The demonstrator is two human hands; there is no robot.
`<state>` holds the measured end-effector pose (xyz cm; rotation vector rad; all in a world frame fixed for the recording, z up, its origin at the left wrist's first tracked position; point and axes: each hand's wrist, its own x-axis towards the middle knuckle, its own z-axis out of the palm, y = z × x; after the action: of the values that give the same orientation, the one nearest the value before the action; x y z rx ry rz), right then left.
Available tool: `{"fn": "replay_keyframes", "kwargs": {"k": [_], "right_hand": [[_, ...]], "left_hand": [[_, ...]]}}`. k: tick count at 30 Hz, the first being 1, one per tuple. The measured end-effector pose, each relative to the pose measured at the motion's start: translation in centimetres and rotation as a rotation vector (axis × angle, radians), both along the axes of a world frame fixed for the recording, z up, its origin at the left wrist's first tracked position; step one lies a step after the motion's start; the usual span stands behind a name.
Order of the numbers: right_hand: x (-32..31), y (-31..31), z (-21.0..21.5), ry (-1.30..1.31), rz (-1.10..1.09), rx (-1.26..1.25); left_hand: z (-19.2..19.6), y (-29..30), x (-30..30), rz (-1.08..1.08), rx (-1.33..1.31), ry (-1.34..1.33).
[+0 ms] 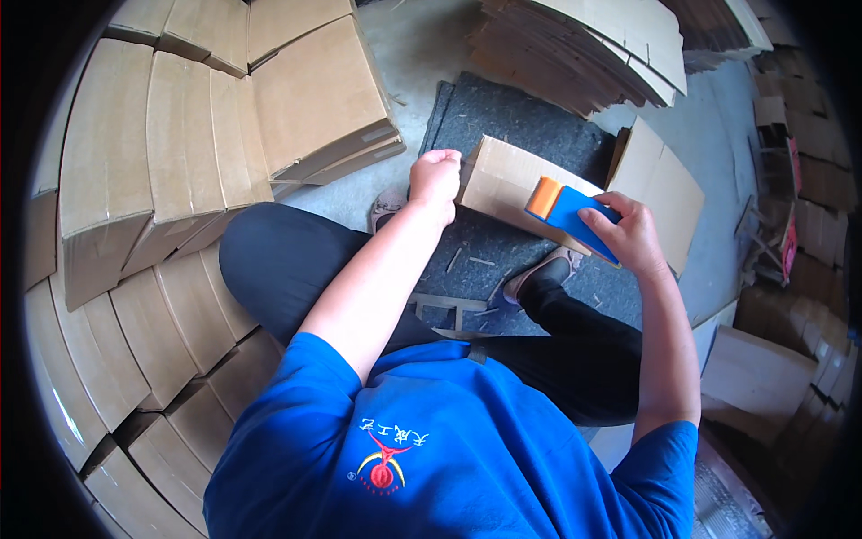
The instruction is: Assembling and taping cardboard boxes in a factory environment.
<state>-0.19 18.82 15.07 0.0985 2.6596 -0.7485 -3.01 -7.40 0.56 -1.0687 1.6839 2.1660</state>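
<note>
A closed brown cardboard box (507, 184) lies in front of me between my feet. My left hand (435, 187) is closed at its left end, fingers curled together; whether they pinch a flap or something else is hidden. In my right hand (628, 230) is a blue block-shaped hand tool with an orange end (579, 220), perhaps a tape dispenser. I grip it by its blue part, thumb on top, and its orange end is over the box's right part.
Closed cartons (314, 99) are stacked along my left side. Flattened cardboard (584, 54) is piled at the far side, and a cardboard sheet (660, 193) leans right of the box. A dark mat (512, 117) with scattered scraps covers the floor. More cartons (759, 368) stand at right.
</note>
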Motion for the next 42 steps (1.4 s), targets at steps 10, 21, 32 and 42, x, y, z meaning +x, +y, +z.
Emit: {"fn": "replay_keyframes", "kwargs": {"k": [10,21,32,42], "right_hand": [[-2.9,-3.4,-1.8,-0.066,0.03,0.25],[-3.4,-4.1,-3.6,0.007,0.09,0.278],[-4.7,-2.8,-2.9,-0.177,0.166,0.438],[-1.3,11.0,-2.6,-0.132,0.099,0.167]], "left_hand": [[-2.7,-0.8,-2.2,0.068,-0.218,-0.022],[-9.6,1.6,-1.4,-0.056,-0.43,-0.559],[-2.0,4.8,-0.9,-0.674,-0.802,0.013],[-7.4,3.0,-0.7,-0.519,-0.627,0.137]]}}
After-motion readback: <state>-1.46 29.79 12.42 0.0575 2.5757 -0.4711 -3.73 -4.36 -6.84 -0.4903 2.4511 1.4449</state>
